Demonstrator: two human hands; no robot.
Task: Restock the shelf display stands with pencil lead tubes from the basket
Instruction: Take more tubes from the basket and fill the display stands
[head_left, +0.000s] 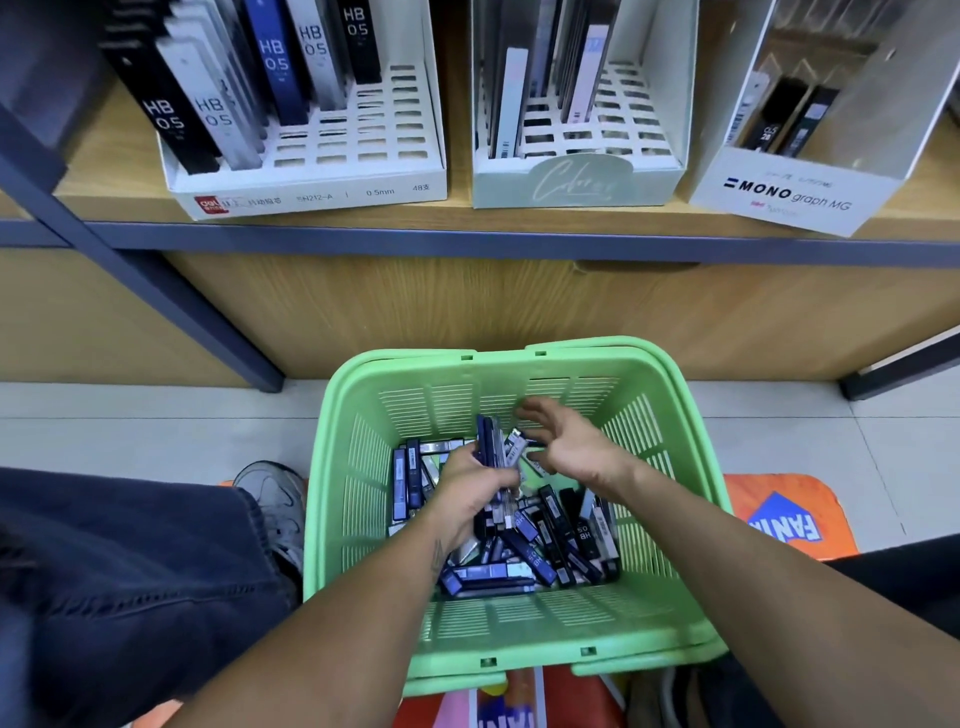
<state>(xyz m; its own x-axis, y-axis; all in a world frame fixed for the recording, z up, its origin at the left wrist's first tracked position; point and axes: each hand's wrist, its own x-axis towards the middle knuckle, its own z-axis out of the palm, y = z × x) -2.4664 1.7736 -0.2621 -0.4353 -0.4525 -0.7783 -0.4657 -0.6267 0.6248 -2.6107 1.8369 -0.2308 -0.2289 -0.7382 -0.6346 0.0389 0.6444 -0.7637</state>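
— Wooden shelf (311, 213) with a grey metal edge at the top, pale floor tiles (130, 426) below. What do the fingers do?

— The left hand (475, 486) has its fingers curled around a small bundle of lead tubes (493, 441). The bundle stands upright out of the fist, dark blue and clear plastic, flat and long in shape. The right hand (569, 441) is just beside the bundle, fingers spread and a little bent; I cannot tell if the fingertips touch it.

— And around the hands?

— Both hands are inside a green basket (363, 467) of plastic, with slotted walls and a smooth rim. Many loose tubes (550, 545) lie in a heap on its bottom, black, blue and clear, some marked HB 0.5.

— Further out?

— On the shelf stand three card display stands. The left stand (311, 192) is white with a grid of slots and holds black, white and blue tubes at its left side. The middle stand (576, 182) is pale green with few tubes. The right stand (800, 192) reads MONO graph MG. A grey shoe (275, 499) and a dark jeans leg (130, 571) are left of the basket.
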